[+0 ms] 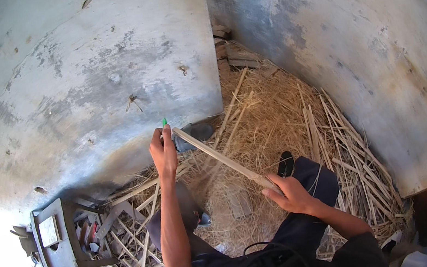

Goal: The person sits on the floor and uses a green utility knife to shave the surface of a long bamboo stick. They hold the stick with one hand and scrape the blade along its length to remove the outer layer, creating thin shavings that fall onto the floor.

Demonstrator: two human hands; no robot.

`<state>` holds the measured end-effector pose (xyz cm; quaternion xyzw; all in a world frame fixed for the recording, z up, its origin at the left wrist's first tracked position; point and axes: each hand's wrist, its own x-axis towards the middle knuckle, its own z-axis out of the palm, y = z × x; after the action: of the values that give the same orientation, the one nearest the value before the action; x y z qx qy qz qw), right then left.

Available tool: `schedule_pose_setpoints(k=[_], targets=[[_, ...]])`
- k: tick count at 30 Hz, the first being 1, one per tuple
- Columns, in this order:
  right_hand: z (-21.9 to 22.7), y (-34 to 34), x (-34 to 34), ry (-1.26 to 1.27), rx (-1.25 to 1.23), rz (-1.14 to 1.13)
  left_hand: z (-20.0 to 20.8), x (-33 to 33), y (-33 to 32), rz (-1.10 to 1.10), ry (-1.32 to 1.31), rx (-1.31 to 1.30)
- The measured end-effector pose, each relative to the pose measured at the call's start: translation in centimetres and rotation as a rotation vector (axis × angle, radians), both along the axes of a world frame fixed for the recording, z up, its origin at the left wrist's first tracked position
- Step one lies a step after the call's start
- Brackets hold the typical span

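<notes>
Clamped around the near end of a long pale cane strip (223, 158), the right hand (288, 193) holds it slanting up toward the far left. At its far end the left hand (164, 152) pinches a small green-handled tool (164, 122) against it, above straw-littered floor (277, 118) between two weathered walls (79, 82).

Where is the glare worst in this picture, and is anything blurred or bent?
In the head view, sunlight blows out the lower left corner beside the grey toolbox; the walls bow toward the dark fisheye rim; the left hand and wooden strip look slightly soft.
</notes>
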<state>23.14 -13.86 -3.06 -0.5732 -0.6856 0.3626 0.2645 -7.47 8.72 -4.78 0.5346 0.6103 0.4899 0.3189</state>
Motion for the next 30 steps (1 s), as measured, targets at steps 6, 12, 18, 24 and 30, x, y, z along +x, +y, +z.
schedule_pose_setpoints(k=[6,12,18,24,30], targets=[[1.5,0.4,0.2,-0.137,-0.002,0.017,2.4,3.1,-2.5,-0.168,-0.454,-0.185],[4.2,2.1,0.6,-0.393,-0.009,0.225,1.5,4.1,-2.1,-0.270,-0.598,0.050],[5.1,6.3,-0.3,-0.056,0.030,0.183,1.3,5.3,-2.3,-0.199,-0.520,0.097],[0.0,8.2,-3.2,0.590,-0.445,0.170,2.0,5.6,-2.9,-0.190,-0.454,0.135],[-0.2,9.6,-1.2,0.814,-0.460,0.066,0.7,4.6,-4.0,-0.369,-0.278,0.090]])
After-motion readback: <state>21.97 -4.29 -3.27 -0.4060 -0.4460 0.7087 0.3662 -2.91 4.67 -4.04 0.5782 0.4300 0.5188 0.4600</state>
